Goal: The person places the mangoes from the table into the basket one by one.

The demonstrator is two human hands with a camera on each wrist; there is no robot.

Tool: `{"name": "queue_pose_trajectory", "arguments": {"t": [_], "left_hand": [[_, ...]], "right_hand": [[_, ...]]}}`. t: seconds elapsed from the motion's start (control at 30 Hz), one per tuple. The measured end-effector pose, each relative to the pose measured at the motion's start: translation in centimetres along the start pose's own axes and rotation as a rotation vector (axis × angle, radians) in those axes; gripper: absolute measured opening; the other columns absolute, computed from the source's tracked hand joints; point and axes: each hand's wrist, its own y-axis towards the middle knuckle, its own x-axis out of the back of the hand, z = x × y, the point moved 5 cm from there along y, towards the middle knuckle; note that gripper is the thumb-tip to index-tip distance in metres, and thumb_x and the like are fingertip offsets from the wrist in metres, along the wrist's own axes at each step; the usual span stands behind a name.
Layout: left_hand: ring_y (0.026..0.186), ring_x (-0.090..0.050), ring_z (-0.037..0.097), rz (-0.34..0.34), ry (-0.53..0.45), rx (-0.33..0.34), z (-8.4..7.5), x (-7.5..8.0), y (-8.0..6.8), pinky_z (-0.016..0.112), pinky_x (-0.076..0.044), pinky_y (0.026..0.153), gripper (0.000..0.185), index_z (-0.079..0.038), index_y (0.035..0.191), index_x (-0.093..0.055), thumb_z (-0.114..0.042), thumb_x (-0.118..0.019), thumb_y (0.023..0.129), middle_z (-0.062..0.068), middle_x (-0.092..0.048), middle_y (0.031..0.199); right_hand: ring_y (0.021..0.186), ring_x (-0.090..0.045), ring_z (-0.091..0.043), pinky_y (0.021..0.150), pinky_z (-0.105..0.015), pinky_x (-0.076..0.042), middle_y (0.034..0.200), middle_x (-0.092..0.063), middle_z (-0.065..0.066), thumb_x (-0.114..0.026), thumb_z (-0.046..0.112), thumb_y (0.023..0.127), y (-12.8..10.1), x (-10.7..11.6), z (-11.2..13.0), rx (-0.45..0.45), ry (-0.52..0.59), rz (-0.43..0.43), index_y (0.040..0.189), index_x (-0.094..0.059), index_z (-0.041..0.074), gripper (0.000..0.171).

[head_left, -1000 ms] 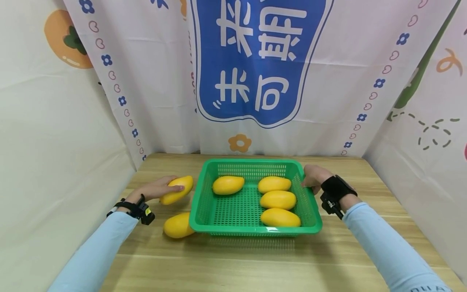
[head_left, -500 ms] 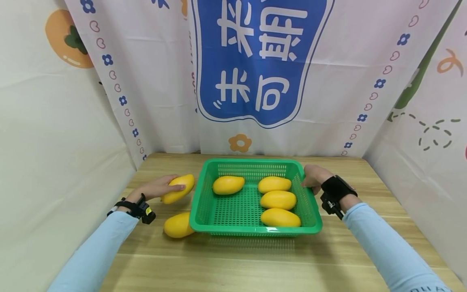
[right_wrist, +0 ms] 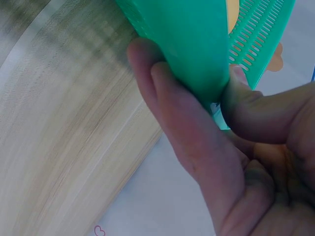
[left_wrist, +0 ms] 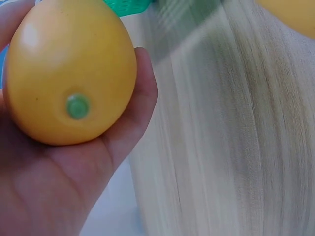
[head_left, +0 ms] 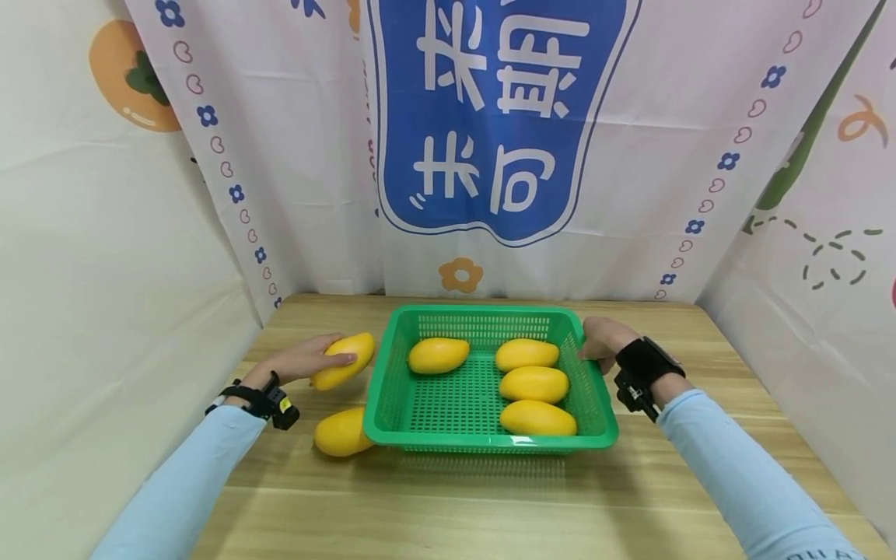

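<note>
My left hand [head_left: 304, 361] grips a yellow mango [head_left: 348, 360] just left of the green basket [head_left: 490, 442]. In the left wrist view, thumb and fingers wrap the mango [left_wrist: 74, 54], its green stem spot toward the camera. With my right hand [head_left: 603, 339] I pinch the basket's right rim; the right wrist view shows the thumb inside and fingers outside the green wall [right_wrist: 192, 44]. Inside the basket, one mango [head_left: 438, 355] lies at the back left, and three are stacked in a column along the right, among them the middle mango [head_left: 534, 384].
Another mango [head_left: 343, 432] lies on the wooden table [head_left: 476, 513] at the basket's front left corner, partly hidden by the rim. White printed cloth [head_left: 315, 155] hangs behind the table and along both sides.
My left hand and its mango have shifted very slightly right and toward the back. The right hand and the basket have stayed in place.
</note>
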Motion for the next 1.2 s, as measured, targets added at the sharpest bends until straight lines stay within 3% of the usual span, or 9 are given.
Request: {"name": "queue_pose_trajectory", "arguments": {"t": [0.67, 1.03, 1.2], "left_hand": [[0.097, -0.055, 0.022, -0.002, 0.012, -0.008, -0.7, 0.1, -0.1, 0.034, -0.047, 0.087, 0.062, 0.000, 0.146, -0.039, -0.043, -0.050, 0.103, 0.014, -0.059, 0.114], [0.110, -0.053, 0.027, -0.019, 0.018, -0.005, -1.0, 0.3, -0.2, 0.052, -0.046, 0.100, 0.067, 0.000, 0.149, -0.034, -0.045, -0.051, 0.102, 0.019, -0.055, 0.127], [0.107, -0.053, 0.025, -0.016, 0.028, -0.010, -1.3, 0.2, -0.2, 0.046, -0.047, 0.097, 0.064, -0.002, 0.148, -0.036, -0.045, -0.049, 0.103, 0.017, -0.056, 0.124]], "right_hand": [[0.065, -0.069, -0.015, 0.065, -0.030, -0.063, 0.082, -0.067, -0.012, -0.062, 0.004, 0.097, 0.2, 0.1, -0.2, -0.004, 0.003, 0.007, 0.095, -0.062, -0.007, 0.012], [0.062, -0.066, -0.015, 0.062, -0.029, -0.062, 0.079, -0.064, -0.011, -0.063, 0.005, 0.096, 0.4, 0.1, -0.2, 0.007, -0.024, -0.011, 0.094, -0.062, -0.006, 0.011], [0.060, -0.063, -0.015, 0.062, -0.029, -0.062, 0.077, -0.061, -0.010, -0.063, 0.006, 0.097, 0.4, 0.0, -0.2, 0.009, -0.041, -0.011, 0.093, -0.061, -0.005, 0.012]]}}
